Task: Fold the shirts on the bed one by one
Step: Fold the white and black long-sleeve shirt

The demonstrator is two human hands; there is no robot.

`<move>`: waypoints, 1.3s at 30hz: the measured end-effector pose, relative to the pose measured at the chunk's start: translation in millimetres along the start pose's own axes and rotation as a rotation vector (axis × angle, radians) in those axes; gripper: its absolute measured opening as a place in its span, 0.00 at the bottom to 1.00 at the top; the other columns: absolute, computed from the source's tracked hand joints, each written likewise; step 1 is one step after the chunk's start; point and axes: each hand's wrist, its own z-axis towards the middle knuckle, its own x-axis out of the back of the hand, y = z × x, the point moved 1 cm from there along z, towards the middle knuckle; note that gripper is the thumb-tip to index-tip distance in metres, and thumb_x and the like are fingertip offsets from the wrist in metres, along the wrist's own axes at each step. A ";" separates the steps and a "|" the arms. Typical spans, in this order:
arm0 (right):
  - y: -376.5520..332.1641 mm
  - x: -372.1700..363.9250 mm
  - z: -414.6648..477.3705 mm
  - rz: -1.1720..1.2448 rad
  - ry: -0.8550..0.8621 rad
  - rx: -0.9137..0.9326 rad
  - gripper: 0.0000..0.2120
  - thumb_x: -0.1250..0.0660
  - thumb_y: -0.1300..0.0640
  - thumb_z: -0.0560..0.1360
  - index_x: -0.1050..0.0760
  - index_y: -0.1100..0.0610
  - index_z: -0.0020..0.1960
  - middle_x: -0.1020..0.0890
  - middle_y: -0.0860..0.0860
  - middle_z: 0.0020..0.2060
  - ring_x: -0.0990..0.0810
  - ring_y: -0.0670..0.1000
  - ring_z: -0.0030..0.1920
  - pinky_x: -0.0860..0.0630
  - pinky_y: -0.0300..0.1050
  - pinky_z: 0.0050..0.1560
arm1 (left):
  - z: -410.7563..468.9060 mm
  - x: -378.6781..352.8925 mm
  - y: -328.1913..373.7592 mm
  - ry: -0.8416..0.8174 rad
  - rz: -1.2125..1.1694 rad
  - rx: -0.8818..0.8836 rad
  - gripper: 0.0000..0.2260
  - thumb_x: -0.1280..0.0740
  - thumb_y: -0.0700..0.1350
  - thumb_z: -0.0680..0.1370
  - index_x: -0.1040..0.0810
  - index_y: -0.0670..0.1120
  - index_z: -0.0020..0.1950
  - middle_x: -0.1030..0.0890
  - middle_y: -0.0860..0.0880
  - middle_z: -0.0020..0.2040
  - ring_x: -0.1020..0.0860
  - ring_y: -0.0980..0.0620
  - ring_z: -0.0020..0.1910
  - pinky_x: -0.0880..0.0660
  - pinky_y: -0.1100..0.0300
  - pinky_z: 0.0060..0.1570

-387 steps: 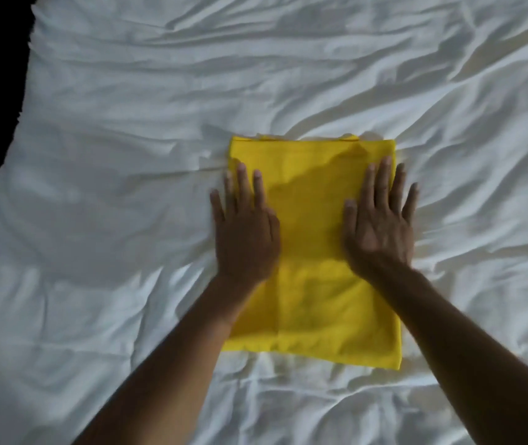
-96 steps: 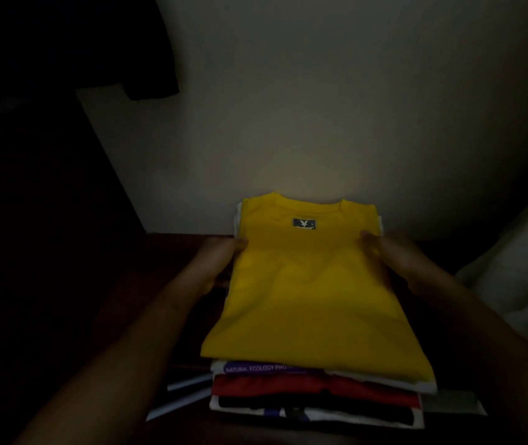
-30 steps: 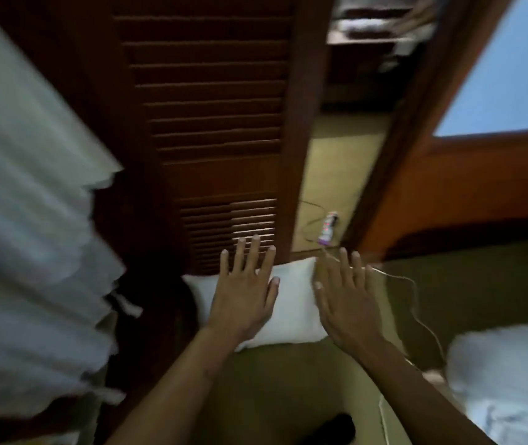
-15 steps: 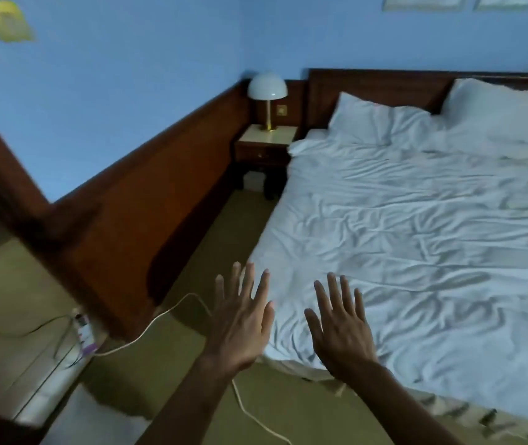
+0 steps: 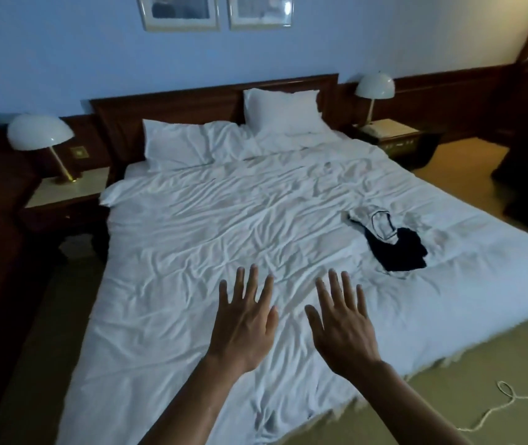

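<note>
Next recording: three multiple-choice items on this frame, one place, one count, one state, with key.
1. Where does the crumpled black-and-white shirt lie?
A on a pillow
B on the white-sheeted bed, right part
C on the floor
2. How many white dome lamps show?
A one
B two
C three
3. How are the left hand and right hand?
A open, empty
B gripping the shirt
C fists
Key: B, it lies on the bed right of the hands; B, one each side of the bed; A, fingers spread, holding nothing.

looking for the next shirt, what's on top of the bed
A crumpled black and white shirt lies on the bed's right side, two pillows at its head. Whatever the shirt covers is hidden.
</note>
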 end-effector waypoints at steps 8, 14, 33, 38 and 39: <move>112.1 -12.7 128.6 -0.117 0.024 -0.144 0.32 0.53 0.41 0.84 0.37 0.57 0.81 0.41 0.60 0.82 0.48 0.61 0.83 0.49 0.62 0.80 | 193.4 -48.0 34.6 -0.005 -0.086 -0.142 0.28 0.51 0.57 0.85 0.40 0.49 0.84 0.43 0.40 0.84 0.45 0.38 0.83 0.45 0.33 0.78; 186.8 -8.7 204.0 -0.143 0.032 -0.264 0.32 0.52 0.40 0.84 0.38 0.57 0.82 0.43 0.58 0.82 0.50 0.60 0.83 0.52 0.61 0.81 | 318.2 -72.2 74.7 -0.058 -0.133 -0.242 0.32 0.59 0.59 0.83 0.45 0.49 0.85 0.48 0.40 0.85 0.49 0.38 0.84 0.50 0.35 0.80; 536.0 -123.1 413.4 -0.060 -0.214 -0.182 0.30 0.45 0.43 0.80 0.27 0.60 0.74 0.31 0.61 0.77 0.35 0.62 0.79 0.44 0.58 0.75 | 657.8 -295.9 279.2 -0.325 -0.093 -0.178 0.29 0.39 0.41 0.82 0.41 0.47 0.83 0.40 0.42 0.83 0.42 0.37 0.82 0.39 0.37 0.76; 606.7 -202.6 465.0 -0.030 -0.380 -0.150 0.30 0.45 0.46 0.78 0.23 0.62 0.70 0.25 0.62 0.72 0.27 0.63 0.74 0.34 0.57 0.74 | 719.7 -384.3 294.3 -0.309 -0.166 -0.036 0.21 0.37 0.42 0.79 0.28 0.46 0.72 0.23 0.45 0.66 0.23 0.40 0.62 0.23 0.44 0.53; 619.2 -218.8 477.0 -0.020 -0.402 -0.152 0.29 0.46 0.47 0.78 0.23 0.63 0.70 0.24 0.61 0.72 0.26 0.63 0.73 0.30 0.58 0.73 | 728.9 -404.1 295.3 -0.322 -0.179 -0.007 0.20 0.36 0.43 0.78 0.27 0.46 0.71 0.22 0.45 0.63 0.22 0.39 0.59 0.22 0.44 0.50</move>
